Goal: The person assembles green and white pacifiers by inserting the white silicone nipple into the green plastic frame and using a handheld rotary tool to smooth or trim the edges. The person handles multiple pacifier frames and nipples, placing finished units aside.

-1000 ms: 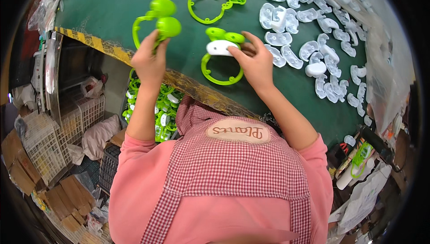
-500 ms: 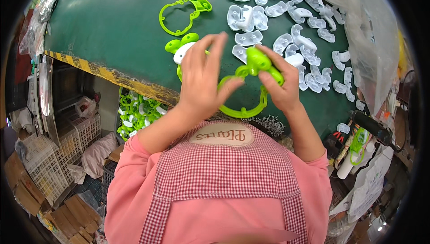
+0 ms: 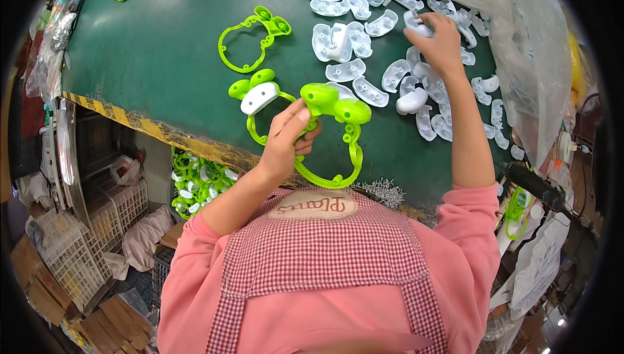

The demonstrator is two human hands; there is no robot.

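Observation:
My left hand [image 3: 286, 139] grips a bright green plastic ring with rounded knobs [image 3: 335, 104], holding it just over the table's near edge. Farther out on the right, my right hand [image 3: 444, 45] closes its thumb and fingers round a curved white plastic piece [image 3: 416, 24] among many similar loose white pieces [image 3: 344, 70]. Left of my left hand lies another green ring [image 3: 250, 126], partly hidden, carrying a white curved piece [image 3: 259, 99] below its two knobs. Beyond it rests a bare green ring [image 3: 279, 26].
The green table [image 3: 162, 42] has a worn yellow-black striped edge [image 3: 130, 113]. Below it sits a heap of green and white parts [image 3: 195, 182]. Small screws [image 3: 383, 191] lie near my apron. A black powered screwdriver [image 3: 536, 185] and clear plastic sheeting [image 3: 526, 62] are at the right.
The held green ring has passed from my right hand to my left. My right hand has reached away to the white pieces and taken hold of one. The view has shifted slightly.

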